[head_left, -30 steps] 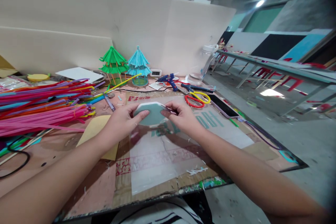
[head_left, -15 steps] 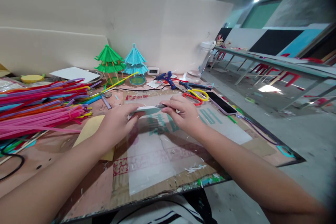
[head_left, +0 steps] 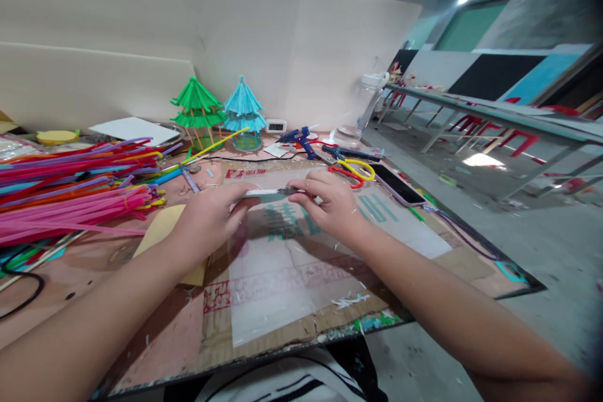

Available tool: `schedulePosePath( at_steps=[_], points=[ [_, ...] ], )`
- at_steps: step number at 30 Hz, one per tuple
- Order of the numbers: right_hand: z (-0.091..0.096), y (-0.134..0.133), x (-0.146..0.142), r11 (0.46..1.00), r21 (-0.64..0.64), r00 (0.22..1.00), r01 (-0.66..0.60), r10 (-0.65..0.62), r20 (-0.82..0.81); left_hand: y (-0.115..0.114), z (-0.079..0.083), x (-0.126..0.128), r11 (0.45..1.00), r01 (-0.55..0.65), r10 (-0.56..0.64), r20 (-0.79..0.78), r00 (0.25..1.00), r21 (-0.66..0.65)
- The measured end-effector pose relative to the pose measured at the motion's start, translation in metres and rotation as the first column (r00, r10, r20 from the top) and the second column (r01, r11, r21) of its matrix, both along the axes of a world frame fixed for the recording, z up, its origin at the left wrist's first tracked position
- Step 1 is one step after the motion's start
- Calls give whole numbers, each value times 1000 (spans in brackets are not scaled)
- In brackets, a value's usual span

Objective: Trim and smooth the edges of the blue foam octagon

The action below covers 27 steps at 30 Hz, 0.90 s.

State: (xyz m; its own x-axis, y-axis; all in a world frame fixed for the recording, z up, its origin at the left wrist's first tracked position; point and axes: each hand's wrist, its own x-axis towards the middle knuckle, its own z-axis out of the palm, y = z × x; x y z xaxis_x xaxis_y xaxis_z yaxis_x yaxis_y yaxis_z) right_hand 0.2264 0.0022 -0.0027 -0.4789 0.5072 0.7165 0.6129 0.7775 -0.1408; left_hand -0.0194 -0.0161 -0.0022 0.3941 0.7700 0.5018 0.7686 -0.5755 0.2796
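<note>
My left hand (head_left: 210, 217) is closed, thumb and fingers pinching the left end of a slim white piece (head_left: 264, 193) held level above the sheet. At its right end shows a small dark grey bit (head_left: 287, 190), gripped by the fingertips of my right hand (head_left: 332, 204). Whether that bit belongs to the white piece or is separate, I cannot tell. Under both hands lies a translucent white sheet (head_left: 301, 301) over cardboard with green and red print. White shavings (head_left: 351, 301) are scattered near its front edge.
Bundled pipe cleaners (head_left: 70, 195) cover the left side. Behind stand a green tiered model (head_left: 196, 110) and a blue one (head_left: 242, 113). A glue gun (head_left: 301, 138), scissors (head_left: 355, 169), a phone (head_left: 398, 185) and a clear jug (head_left: 367, 103) sit at the back right.
Both hands keep nearly the same place and grip on the white piece. The view has shifted only slightly.
</note>
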Motion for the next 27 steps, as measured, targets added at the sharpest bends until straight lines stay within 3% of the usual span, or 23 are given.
schedulePosePath(
  at_steps=[8,27],
  points=[
    [0,0,-1,1000,-11,999,28,-28,36,-2,1,3,995,39,-34,51,998,-91],
    [-5,6,2,1000,-29,1000,-3,2,-23,0,0,3,996,19,-17,34,999,-84]
  ],
)
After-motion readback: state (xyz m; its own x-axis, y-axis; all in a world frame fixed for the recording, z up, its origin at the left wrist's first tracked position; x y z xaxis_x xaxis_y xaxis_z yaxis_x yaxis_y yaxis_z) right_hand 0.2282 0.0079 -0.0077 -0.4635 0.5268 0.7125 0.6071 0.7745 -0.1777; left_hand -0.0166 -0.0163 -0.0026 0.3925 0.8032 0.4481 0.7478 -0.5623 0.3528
